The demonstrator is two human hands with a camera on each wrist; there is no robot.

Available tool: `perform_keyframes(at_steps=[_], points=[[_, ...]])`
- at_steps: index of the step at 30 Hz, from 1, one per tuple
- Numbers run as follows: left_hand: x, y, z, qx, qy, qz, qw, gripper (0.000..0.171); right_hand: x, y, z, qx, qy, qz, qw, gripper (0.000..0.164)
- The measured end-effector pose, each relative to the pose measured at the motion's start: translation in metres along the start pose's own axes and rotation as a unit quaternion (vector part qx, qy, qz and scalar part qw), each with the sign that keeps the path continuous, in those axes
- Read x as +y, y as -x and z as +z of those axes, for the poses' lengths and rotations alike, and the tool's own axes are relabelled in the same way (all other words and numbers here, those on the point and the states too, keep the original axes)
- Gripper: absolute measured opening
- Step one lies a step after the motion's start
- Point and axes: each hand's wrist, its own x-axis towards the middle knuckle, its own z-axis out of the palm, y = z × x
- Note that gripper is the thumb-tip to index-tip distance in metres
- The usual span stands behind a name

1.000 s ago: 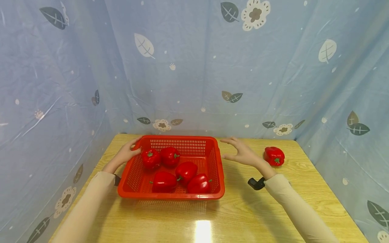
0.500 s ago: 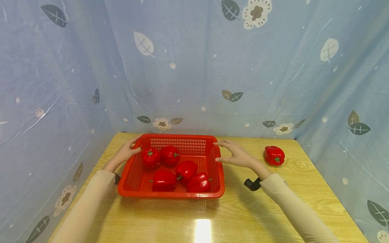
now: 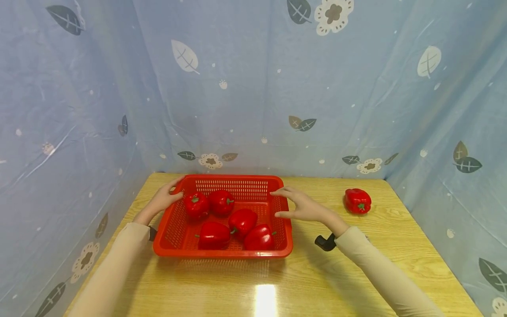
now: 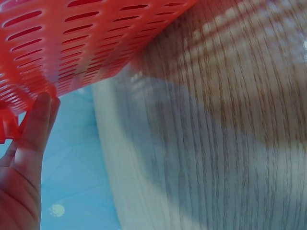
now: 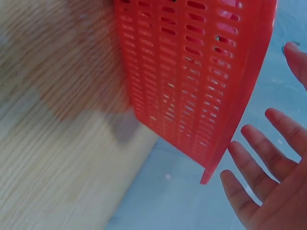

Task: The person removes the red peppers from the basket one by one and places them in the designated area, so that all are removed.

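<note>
The fingers point(image 5: 264, 151) of the right hand point(image 3: 306, 208) are spread well apart and lightly bent, with the thumb set off from them and nothing between. Their tips are at the right rim of the basket point(image 3: 222, 254); whether any of them touches it, I cannot tell. The left hand point(image 3: 161, 200) holds the left rim, its thumb over the top and its fingers against the outside. Both palms face inward, one on each side of the basket

At the right wrist is a black piece point(image 3: 325, 242), to the right of the basket. Pale sleeves reach up from the near side, slanting in towards the basket from left and right

The basket stands on the table point(image 3: 222, 290) with five peppers point(image 3: 243, 221) in it: two in the far left part, three along the near side. Another pepper point(image 3: 358, 201) lies well to the right of the basket. A curtain point(image 3: 253, 88) hangs behind it and on both sides

Only the head view shows all the peppers and the basket's inside. The left wrist view adds the fingers under the rim, hidden from above; the right wrist view shows the slotted outer wall, and four fingertips in a row beside its edge
</note>
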Motion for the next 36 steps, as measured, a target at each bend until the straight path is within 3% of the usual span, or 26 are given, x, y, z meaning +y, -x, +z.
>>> perform_keyframes(at_steps=[17, 29, 31, 36], points=[[0.0, 0.0, -0.001, -0.003, -0.002, -0.002, 1.0, 0.063, -0.014, -0.01, 0.011, -0.055, 0.028, -0.044, 0.997, 0.065], [0.042, 0.014, 0.0, -0.01, -0.002, -0.011, 0.9999, 0.06, -0.024, -0.015, 0.021, -0.103, 0.048, -0.043, 0.993, 0.06], [0.041, 0.014, 0.0, -0.01, 0.004, -0.008, 0.9999, 0.06, -0.027, -0.016, 0.022, -0.114, 0.042, -0.043, 0.992, 0.06], [0.015, 0.005, -0.001, -0.003, 0.0, -0.004, 1.0, 0.062, -0.028, -0.019, 0.027, -0.134, 0.032, -0.054, 0.989, 0.059]])
